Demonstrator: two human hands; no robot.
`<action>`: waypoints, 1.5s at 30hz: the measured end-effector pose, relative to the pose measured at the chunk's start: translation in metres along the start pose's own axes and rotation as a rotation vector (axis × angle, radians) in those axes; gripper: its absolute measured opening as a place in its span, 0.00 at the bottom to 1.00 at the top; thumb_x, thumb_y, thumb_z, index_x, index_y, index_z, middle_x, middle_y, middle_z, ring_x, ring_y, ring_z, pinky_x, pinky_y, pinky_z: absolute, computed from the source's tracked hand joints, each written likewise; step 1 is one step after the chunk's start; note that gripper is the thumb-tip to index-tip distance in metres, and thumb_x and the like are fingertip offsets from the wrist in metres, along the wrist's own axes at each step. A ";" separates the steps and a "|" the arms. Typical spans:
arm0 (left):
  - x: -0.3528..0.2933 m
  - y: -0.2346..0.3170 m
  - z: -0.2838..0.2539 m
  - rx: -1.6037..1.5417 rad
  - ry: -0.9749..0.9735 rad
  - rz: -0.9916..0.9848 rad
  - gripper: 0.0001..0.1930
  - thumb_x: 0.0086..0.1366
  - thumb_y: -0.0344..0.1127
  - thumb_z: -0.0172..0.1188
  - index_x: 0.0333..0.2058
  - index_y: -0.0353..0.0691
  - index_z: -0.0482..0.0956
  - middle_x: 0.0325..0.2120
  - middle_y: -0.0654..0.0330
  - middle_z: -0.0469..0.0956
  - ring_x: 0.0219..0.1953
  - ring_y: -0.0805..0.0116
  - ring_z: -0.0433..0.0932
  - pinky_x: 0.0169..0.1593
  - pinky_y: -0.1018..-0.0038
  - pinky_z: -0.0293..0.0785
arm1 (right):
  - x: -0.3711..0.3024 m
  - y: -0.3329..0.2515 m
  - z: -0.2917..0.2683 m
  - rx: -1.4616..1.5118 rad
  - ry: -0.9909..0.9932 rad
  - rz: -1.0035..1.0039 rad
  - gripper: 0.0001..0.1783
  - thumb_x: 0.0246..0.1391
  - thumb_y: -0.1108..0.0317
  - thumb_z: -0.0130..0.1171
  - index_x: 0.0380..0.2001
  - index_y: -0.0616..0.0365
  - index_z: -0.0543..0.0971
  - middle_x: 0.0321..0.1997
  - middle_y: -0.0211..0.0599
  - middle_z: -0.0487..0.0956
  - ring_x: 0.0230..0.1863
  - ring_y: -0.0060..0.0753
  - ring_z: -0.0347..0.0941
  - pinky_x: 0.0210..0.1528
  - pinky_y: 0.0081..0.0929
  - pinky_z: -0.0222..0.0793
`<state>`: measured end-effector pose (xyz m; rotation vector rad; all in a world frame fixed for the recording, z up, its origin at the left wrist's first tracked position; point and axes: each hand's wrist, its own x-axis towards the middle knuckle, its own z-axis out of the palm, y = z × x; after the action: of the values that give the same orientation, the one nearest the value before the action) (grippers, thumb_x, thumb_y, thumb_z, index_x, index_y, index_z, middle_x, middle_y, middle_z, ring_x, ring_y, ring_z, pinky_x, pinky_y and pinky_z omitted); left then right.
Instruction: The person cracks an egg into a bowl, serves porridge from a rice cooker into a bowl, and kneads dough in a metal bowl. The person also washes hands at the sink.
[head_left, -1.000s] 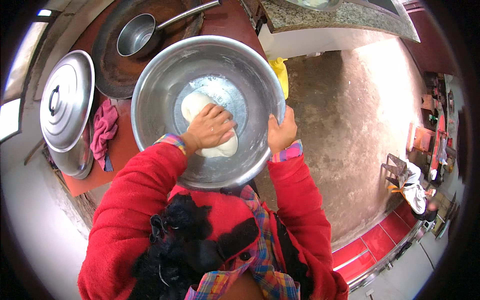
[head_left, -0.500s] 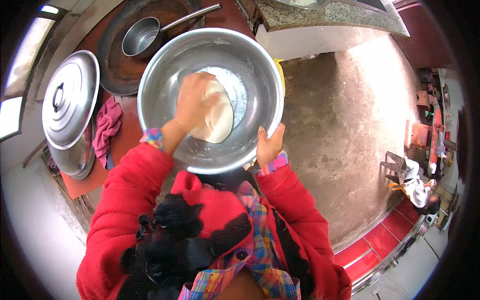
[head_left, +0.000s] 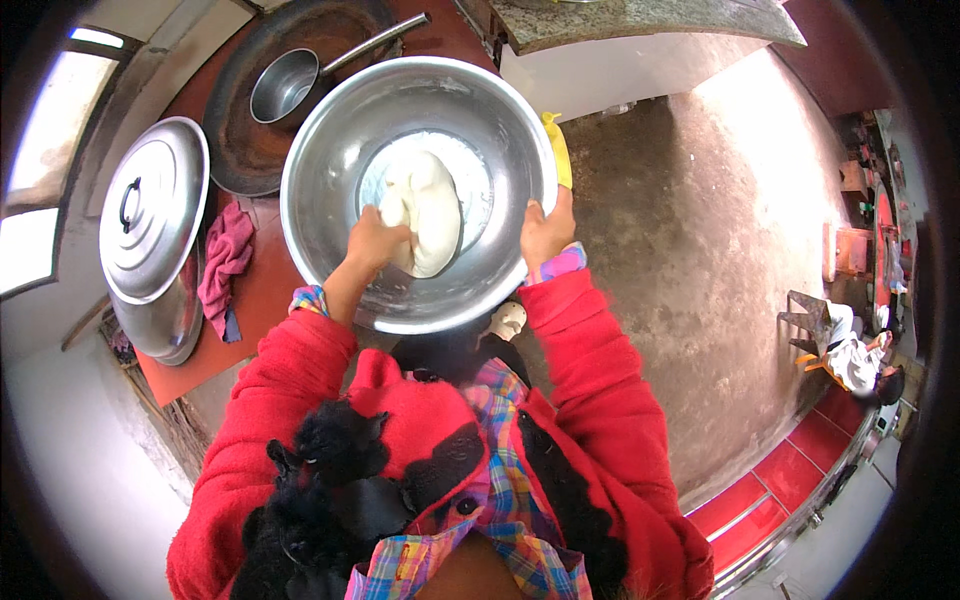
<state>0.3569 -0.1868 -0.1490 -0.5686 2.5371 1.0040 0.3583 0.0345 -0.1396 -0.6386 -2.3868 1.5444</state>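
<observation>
A wide metal basin point(head_left: 330, 170) stands in front of me, with a pale lump of dough point(head_left: 432, 215) lying on its floury bottom. My left hand point(head_left: 376, 243) reaches over the near rim and grips the dough's left edge, fingers curled into it. At the basin's right side, my right hand point(head_left: 548, 232) clasps the rim, thumb on the inner side and fingers outside. The fingers under the rim are partly hidden.
Left of the basin, a metal lid point(head_left: 160, 210) leans on a metal pot beside a dark pink cloth point(head_left: 226, 262) on the red tabletop point(head_left: 262, 310). A saucepan point(head_left: 286, 86) rests on a large dark pan point(head_left: 232, 160). A seated person point(head_left: 855, 362) is far right.
My left hand has moved off the dough's top to its near left edge, and the dough now looks folded and narrower. My right hand still holds the rim.
</observation>
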 end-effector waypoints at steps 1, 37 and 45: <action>-0.007 0.012 0.003 0.045 -0.025 0.072 0.28 0.42 0.43 0.62 0.37 0.28 0.66 0.32 0.40 0.73 0.32 0.47 0.74 0.37 0.63 0.70 | -0.004 -0.002 0.000 -0.019 0.011 0.010 0.17 0.44 0.75 0.50 0.40 0.61 0.65 0.33 0.55 0.74 0.37 0.56 0.70 0.39 0.40 0.65; 0.109 0.103 0.028 0.018 -0.566 0.341 0.21 0.57 0.49 0.49 0.35 0.34 0.74 0.22 0.61 0.71 0.31 0.73 0.68 0.37 0.77 0.64 | 0.020 0.009 -0.001 -0.102 -0.014 0.003 0.21 0.42 0.74 0.49 0.44 0.61 0.63 0.42 0.53 0.66 0.44 0.56 0.65 0.45 0.42 0.62; -0.014 0.077 0.009 0.606 0.124 1.112 0.13 0.49 0.42 0.57 0.33 0.45 0.74 0.35 0.58 0.70 0.40 0.60 0.69 0.44 0.64 0.62 | 0.022 0.003 0.006 -0.353 -0.098 -0.051 0.13 0.44 0.73 0.50 0.35 0.63 0.68 0.36 0.55 0.72 0.39 0.55 0.68 0.41 0.41 0.64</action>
<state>0.3333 -0.1255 -0.1049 1.0717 3.0113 0.3596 0.3375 0.0412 -0.1460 -0.5732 -2.7559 1.1668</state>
